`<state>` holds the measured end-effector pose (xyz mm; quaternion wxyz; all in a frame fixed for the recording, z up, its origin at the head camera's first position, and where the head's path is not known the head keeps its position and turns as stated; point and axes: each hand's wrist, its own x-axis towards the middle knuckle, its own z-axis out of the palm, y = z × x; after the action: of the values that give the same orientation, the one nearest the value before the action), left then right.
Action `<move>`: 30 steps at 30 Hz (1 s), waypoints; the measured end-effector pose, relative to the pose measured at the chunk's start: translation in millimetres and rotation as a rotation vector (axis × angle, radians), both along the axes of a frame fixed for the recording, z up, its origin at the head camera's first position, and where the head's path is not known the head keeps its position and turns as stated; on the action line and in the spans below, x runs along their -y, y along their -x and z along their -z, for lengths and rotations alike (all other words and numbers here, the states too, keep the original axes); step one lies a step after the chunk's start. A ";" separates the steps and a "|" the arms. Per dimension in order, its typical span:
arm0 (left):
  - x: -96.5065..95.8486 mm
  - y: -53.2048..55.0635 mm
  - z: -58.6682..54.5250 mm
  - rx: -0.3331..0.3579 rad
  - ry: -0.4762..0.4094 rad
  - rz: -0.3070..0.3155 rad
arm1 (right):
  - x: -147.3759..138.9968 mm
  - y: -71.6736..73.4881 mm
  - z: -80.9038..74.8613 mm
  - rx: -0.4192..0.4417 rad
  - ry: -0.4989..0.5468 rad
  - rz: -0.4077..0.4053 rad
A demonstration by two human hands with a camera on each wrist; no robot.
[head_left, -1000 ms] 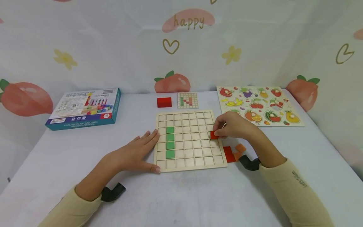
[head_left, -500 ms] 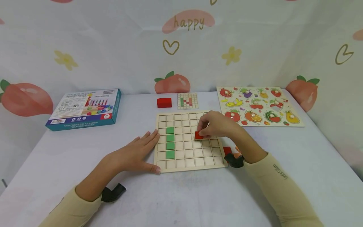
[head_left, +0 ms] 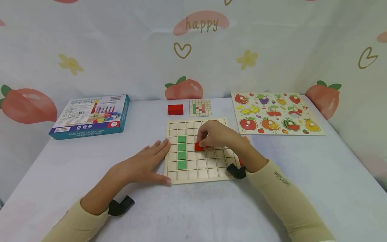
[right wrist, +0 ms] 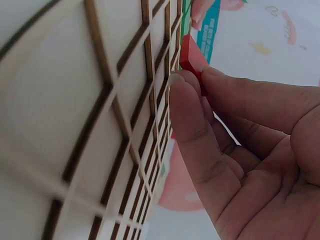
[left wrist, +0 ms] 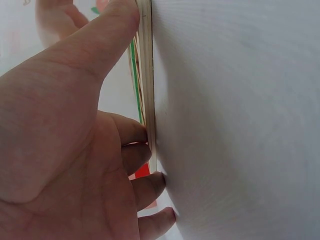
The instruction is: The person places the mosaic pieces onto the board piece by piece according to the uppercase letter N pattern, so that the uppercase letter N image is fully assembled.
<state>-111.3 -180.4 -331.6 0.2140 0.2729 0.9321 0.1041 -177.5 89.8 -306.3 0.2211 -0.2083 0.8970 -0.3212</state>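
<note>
A wooden grid board [head_left: 202,173] lies flat on the table, with several green square tiles [head_left: 181,147] set in one column near its left side. Over the board's middle, my right hand [head_left: 218,135] pinches a red square tile [head_left: 198,147] between thumb and fingers. The right wrist view shows this red tile [right wrist: 191,57] tilted at the fingertips, close above the grid. My left hand [head_left: 144,165] is spread on the table, its fingertips and thumb touching the board's left edge. In the left wrist view the board's edge [left wrist: 145,65] meets the thumb and fingers.
Behind the board are a red block [head_left: 175,109] and a small pattern card [head_left: 200,107]. A fruit puzzle board [head_left: 276,113] lies at back right, a boxed bead set [head_left: 90,116] at back left. Red [head_left: 240,161] and orange tiles [head_left: 246,138] show partly beneath the right forearm.
My right hand has carried the red tile leftward from the board's right edge to its middle, toward the green column. The left hand and the board have stayed put.
</note>
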 end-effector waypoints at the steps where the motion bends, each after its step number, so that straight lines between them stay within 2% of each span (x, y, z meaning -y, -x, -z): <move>1: 0.2 0.1 0.2 0.001 -0.001 0.001 | 2.9 0.5 0.7 -0.014 -0.001 -0.007; 8: 1.2 0.2 1.3 0.004 -0.009 0.001 | 24.6 2.6 4.6 -0.093 -0.054 -0.023; 15: 0.3 -0.3 0.3 0.002 -0.013 -0.001 | 31.6 -1.9 6.6 -0.179 -0.126 -0.028; 19: 0.1 -0.3 -1.2 0.001 -0.010 0.002 | 31.5 -5.2 6.2 -0.179 -0.154 -0.046; 30: 0.2 -0.3 -1.1 0.005 -0.006 -0.001 | 27.5 -13.1 8.4 -0.156 -0.151 -0.050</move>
<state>-111.0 -180.6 -330.4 0.2154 0.2727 0.9314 0.1079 -164.5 62.3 -314.8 0.1738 -0.2378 0.9276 -0.2299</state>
